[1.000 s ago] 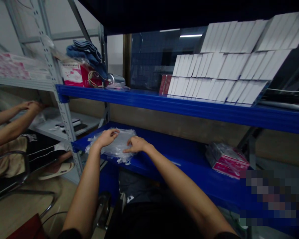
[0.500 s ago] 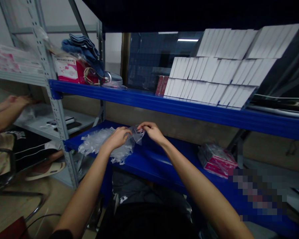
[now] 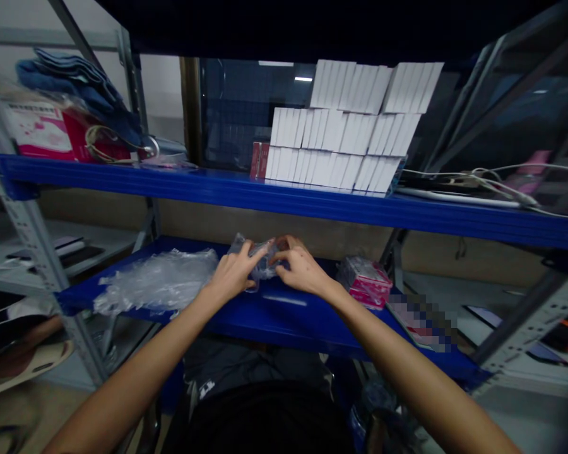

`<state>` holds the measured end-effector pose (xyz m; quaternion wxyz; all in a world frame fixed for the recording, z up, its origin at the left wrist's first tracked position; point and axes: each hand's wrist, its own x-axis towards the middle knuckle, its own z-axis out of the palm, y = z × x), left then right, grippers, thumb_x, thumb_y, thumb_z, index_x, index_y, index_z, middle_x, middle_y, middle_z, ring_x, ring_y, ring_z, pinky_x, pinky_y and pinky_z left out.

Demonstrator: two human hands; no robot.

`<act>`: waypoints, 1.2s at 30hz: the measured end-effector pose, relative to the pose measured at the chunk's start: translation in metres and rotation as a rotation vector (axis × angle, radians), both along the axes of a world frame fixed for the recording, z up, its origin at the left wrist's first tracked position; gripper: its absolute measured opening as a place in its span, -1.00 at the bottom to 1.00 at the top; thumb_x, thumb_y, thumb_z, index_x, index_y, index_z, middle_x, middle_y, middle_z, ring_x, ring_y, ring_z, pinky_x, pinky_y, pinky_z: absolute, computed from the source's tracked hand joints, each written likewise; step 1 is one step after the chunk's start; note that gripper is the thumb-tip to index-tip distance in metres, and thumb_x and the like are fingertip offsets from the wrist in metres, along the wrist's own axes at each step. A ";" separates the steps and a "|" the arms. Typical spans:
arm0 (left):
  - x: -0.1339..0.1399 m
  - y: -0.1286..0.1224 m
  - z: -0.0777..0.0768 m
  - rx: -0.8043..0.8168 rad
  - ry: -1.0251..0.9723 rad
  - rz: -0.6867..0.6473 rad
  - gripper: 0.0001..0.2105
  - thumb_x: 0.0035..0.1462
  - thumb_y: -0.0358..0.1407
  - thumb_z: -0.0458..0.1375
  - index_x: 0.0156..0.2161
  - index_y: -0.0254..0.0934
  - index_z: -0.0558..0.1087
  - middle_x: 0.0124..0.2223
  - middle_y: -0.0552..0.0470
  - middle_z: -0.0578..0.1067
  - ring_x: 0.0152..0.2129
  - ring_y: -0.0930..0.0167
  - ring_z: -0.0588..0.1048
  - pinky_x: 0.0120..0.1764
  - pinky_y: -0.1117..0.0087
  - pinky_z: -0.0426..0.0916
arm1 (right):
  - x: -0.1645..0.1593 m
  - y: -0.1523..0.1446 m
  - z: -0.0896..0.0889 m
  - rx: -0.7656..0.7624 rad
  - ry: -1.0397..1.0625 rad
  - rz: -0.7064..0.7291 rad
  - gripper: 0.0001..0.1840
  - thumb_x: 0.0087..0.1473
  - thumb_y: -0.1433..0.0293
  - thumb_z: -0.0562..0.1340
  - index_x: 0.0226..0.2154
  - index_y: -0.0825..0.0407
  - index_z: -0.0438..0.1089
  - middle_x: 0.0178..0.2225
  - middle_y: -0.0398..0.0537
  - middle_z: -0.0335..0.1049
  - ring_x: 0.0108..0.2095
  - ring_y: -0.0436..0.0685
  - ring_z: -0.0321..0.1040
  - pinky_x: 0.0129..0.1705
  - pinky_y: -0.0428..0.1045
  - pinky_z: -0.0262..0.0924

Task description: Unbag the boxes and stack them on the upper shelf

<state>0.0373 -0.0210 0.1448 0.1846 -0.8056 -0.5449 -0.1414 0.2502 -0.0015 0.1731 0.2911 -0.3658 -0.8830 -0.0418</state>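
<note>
Both hands, left hand (image 3: 234, 274) and right hand (image 3: 300, 270), pinch a clear plastic bag (image 3: 259, 258) at frame centre, its slick film liable to slip or tear.

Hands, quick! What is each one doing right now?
Left hand: closed on the small clear plastic bag.
Right hand: closed on the same bag, from the other side.

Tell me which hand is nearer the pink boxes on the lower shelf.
Right. The right hand is just left of the pink boxes; the left hand lies farther left, both gripping a clear bag.
</note>
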 end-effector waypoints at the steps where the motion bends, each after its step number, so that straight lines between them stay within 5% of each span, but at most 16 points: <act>1: 0.006 -0.001 -0.001 -0.033 0.005 -0.025 0.16 0.01 -0.10 0.45 0.48 0.14 -0.30 0.33 -0.24 0.23 -0.13 0.07 0.60 -0.11 0.18 0.46 | 0.003 -0.001 -0.003 -0.012 0.023 -0.020 -0.84 0.08 0.47 0.28 -0.31 0.02 0.61 0.06 0.11 0.42 0.05 0.22 0.37 0.11 0.08 0.20; 3: 0.015 -0.003 -0.004 -0.087 -0.004 -0.084 0.20 -0.02 0.00 0.44 0.48 0.08 -0.33 0.27 -0.23 0.31 -0.11 0.03 0.59 -0.10 0.16 0.46 | 0.007 0.000 -0.009 -0.056 0.045 -0.076 -0.90 0.12 0.46 0.29 -0.31 0.04 0.56 -0.06 0.08 0.49 -0.05 0.18 0.43 0.03 0.03 0.25; 5: 0.020 -0.002 -0.008 -0.104 -0.012 -0.106 0.03 0.11 -0.06 0.36 0.48 0.07 -0.23 0.22 -0.19 0.37 -0.10 0.06 0.58 -0.08 0.16 0.45 | 0.012 0.000 -0.014 -0.061 -0.004 -0.143 -0.80 0.10 0.56 0.26 -0.21 0.06 0.52 -0.17 0.03 0.51 -0.16 0.14 0.46 -0.07 -0.01 0.29; 9: 0.015 0.005 -0.012 -0.084 0.023 -0.044 -0.41 0.23 -0.49 0.14 0.31 0.05 0.28 0.27 -0.16 0.32 -0.12 0.19 0.59 -0.04 0.19 0.44 | 0.027 -0.007 -0.016 0.045 -0.283 -0.142 -0.59 0.10 0.67 0.19 -0.07 -0.01 0.51 0.11 0.16 0.37 0.03 0.24 0.41 0.06 0.10 0.28; 12: 0.005 0.009 -0.012 -0.086 -0.012 -0.152 -0.37 0.15 -0.60 0.10 0.25 0.06 0.37 0.39 -0.12 0.21 0.11 0.11 0.45 0.09 0.08 0.37 | 0.042 -0.016 -0.013 0.052 -0.413 0.018 -0.56 0.15 0.64 0.18 -0.04 -0.10 0.52 0.30 0.10 0.21 0.27 0.34 0.20 0.25 0.27 0.12; 16: -0.003 0.006 -0.012 -0.220 -0.150 -0.442 -0.16 0.06 -0.64 0.06 0.35 0.23 0.20 0.52 0.09 -0.06 0.32 0.13 0.21 0.21 0.10 0.27 | 0.057 -0.020 -0.012 -0.050 -0.305 0.183 -0.44 0.13 0.65 0.12 0.08 -0.13 0.43 0.34 -0.01 0.18 0.27 0.21 0.21 0.24 0.16 0.14; 20: 0.002 -0.006 -0.007 -0.322 -0.256 -0.568 -0.26 0.07 -0.60 -0.03 0.28 0.15 0.31 0.41 0.10 0.17 0.04 0.31 0.48 0.05 0.35 0.36 | 0.064 -0.014 -0.016 -0.050 -0.276 0.185 -0.52 0.04 0.70 0.08 -0.11 -0.02 0.50 0.14 0.02 0.41 -0.03 0.13 0.43 -0.02 -0.01 0.24; 25: 0.008 -0.011 0.004 -0.326 -0.264 -0.627 -0.55 0.14 -0.53 -0.07 -0.06 -0.10 0.57 0.16 0.00 0.38 -0.12 0.38 0.51 0.01 0.38 0.36 | 0.066 -0.006 -0.020 -0.020 -0.278 0.084 -0.65 0.00 0.68 0.10 -0.36 0.04 0.53 -0.19 0.01 0.56 -0.17 0.16 0.46 -0.13 -0.04 0.19; 28: 0.009 -0.005 0.000 -0.292 -0.262 -0.538 -0.70 0.25 -0.41 -0.02 -0.22 -0.19 0.59 -0.05 -0.04 0.49 -0.19 0.34 0.52 -0.02 0.33 0.37 | 0.060 -0.009 -0.021 -0.063 -0.097 -0.069 -0.70 0.04 0.60 0.11 -0.41 0.05 0.55 -0.36 -0.03 0.57 -0.30 0.14 0.47 -0.19 -0.04 0.20; 32: 0.012 0.003 -0.013 -0.173 -0.312 -0.302 -0.76 0.31 -0.22 0.09 0.00 -0.18 0.52 -0.10 -0.08 0.54 -0.15 0.24 0.55 -0.03 0.26 0.40 | 0.047 -0.015 -0.020 -0.059 0.058 -0.206 -0.80 0.14 0.43 0.20 -0.36 0.07 0.57 -0.36 0.00 0.58 -0.33 0.15 0.48 -0.20 -0.02 0.24; 34: 0.013 0.004 -0.017 -0.164 -0.278 -0.199 -0.60 0.25 -0.17 0.21 0.17 -0.12 0.41 0.04 -0.12 0.51 -0.08 0.16 0.56 -0.01 0.21 0.41 | 0.042 -0.018 -0.020 -0.042 -0.006 -0.206 -0.78 0.14 0.46 0.23 -0.20 0.06 0.57 -0.21 0.06 0.59 -0.21 0.19 0.51 -0.12 -0.01 0.27; 36: 0.014 0.004 -0.019 -0.202 -0.198 -0.084 -0.31 0.06 -0.14 0.39 0.29 -0.04 0.29 0.20 -0.22 0.40 -0.07 0.04 0.57 -0.01 0.11 0.42 | 0.039 -0.022 -0.021 -0.041 -0.143 -0.242 -0.56 0.09 0.53 0.26 0.05 0.02 0.49 -0.03 0.13 0.54 -0.11 0.23 0.51 -0.06 0.02 0.29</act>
